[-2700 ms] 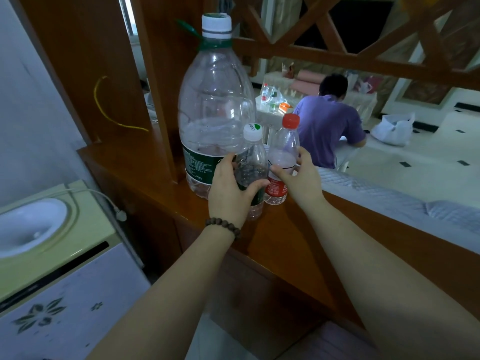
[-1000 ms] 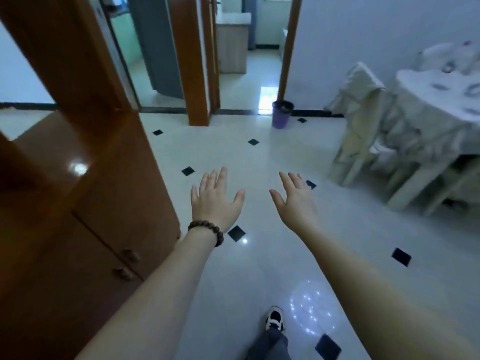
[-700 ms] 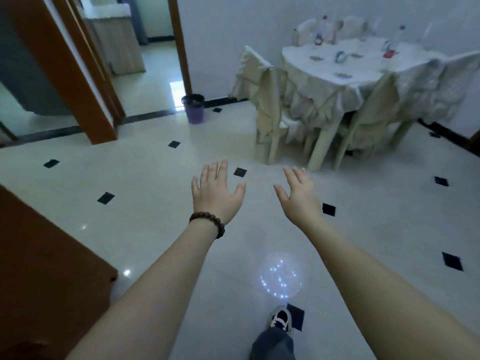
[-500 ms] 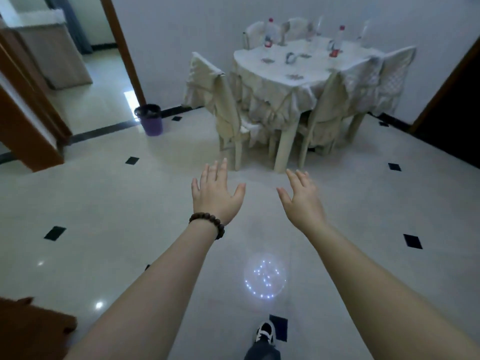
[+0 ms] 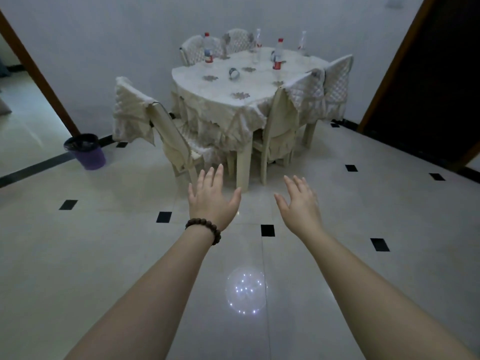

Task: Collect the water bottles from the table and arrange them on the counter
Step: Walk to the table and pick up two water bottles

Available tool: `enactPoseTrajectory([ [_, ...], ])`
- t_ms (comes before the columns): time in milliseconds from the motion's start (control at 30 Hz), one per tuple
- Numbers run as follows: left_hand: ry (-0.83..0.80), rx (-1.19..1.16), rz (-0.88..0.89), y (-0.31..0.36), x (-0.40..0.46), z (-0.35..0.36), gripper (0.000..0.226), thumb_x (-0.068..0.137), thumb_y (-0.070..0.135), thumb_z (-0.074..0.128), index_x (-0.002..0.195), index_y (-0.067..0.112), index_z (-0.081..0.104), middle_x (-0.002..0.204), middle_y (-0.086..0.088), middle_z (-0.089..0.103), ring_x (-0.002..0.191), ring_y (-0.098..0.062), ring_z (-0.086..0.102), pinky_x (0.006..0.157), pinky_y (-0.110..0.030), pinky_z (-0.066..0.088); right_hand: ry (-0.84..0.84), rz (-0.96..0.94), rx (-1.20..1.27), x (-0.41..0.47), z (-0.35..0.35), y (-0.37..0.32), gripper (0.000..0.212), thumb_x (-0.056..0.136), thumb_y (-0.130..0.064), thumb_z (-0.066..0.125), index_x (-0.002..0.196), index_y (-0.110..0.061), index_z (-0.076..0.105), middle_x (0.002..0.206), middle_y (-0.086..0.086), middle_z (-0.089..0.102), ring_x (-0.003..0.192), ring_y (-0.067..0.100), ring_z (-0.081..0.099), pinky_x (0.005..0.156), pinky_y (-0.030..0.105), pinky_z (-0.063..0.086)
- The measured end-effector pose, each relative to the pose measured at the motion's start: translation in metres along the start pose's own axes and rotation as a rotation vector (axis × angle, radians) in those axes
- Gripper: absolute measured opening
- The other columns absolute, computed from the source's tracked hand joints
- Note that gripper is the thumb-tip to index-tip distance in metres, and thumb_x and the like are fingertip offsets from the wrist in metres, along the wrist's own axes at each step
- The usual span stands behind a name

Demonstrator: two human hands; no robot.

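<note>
Closer now, the cloth-draped round tabletop [image 5: 241, 85] sits centred ahead. Both the left hand [image 5: 211, 201] and right hand [image 5: 301, 203] hover empty, each grip spread apart. Four slim clear plastic water bottles [image 5: 277, 57] stand upright on it, near quilted chair covers [image 5: 130, 110].

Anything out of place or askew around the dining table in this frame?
Yes. The near-left chair's cover hangs crooked, slipped off the frame. A small cup-like item lies tipped on the table. The bottles stand upright.
</note>
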State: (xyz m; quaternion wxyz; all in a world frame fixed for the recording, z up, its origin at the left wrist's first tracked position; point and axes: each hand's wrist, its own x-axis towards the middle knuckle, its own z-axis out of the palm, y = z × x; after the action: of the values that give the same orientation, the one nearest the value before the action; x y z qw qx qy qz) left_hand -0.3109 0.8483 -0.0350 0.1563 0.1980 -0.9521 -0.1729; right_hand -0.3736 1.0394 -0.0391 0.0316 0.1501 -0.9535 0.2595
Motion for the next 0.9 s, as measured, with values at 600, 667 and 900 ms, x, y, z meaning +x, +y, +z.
enactPoseTrajectory([
  [600,-0.006,0.006,0.019,-0.065,0.321,0.074,0.071,0.088,0.057,0.037,0.149,0.026,0.017,0.155,0.001,0.023,0.143,-0.016,0.01,0.114,-0.046,0.006,0.015,0.056,0.028,0.316,0.092,-0.029,0.054,0.096,-0.039,0.045,0.145,-0.018,0.035,0.154,0.007,0.027,0.145,0.021,0.012,0.118,0.045,0.01],
  [667,-0.018,0.012,0.024,-0.071,0.369,0.077,0.072,0.088,0.058,0.036,0.149,0.025,0.017,0.155,0.001,0.022,0.143,-0.017,0.01,0.115,-0.046,0.007,0.026,0.077,0.045,0.36,0.1,-0.043,0.053,0.096,-0.038,0.047,0.143,-0.017,0.037,0.154,0.008,0.028,0.145,0.022,0.014,0.117,0.046,0.012],
  [900,-0.009,-0.002,0.046,-0.075,0.499,0.098,0.072,0.09,0.057,0.036,0.15,0.023,0.016,0.155,-0.001,0.022,0.144,-0.017,0.009,0.115,-0.044,0.005,0.043,0.069,0.034,0.482,0.12,-0.06,0.053,0.095,-0.038,0.048,0.143,-0.017,0.038,0.154,0.007,0.028,0.145,0.022,0.014,0.117,0.045,0.013],
])
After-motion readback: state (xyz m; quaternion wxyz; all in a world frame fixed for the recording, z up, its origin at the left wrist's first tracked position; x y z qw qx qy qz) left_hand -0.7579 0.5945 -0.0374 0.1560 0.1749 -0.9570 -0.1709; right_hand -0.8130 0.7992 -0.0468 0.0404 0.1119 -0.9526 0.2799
